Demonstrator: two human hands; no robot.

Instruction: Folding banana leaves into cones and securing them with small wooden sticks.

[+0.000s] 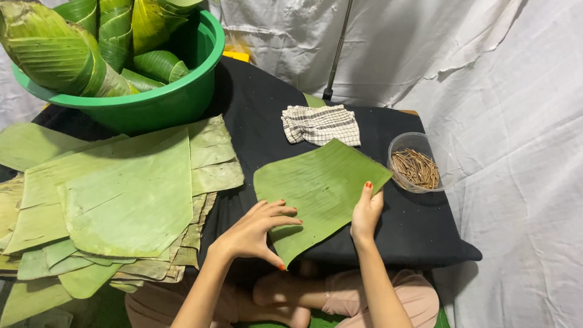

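Note:
A flat green banana leaf piece lies on the black-covered table. My left hand pinches its near left edge, thumb under the corner and fingers resting on top. My right hand grips the leaf's right edge, thumb on the upper surface. Both hands have red-painted nails.
A thick stack of cut banana leaves covers the left side. Behind it sits a green basin holding rolled leaves. A checked cloth lies at the back, and a clear bowl of short brown sticks stands on the right. White fabric surrounds the table.

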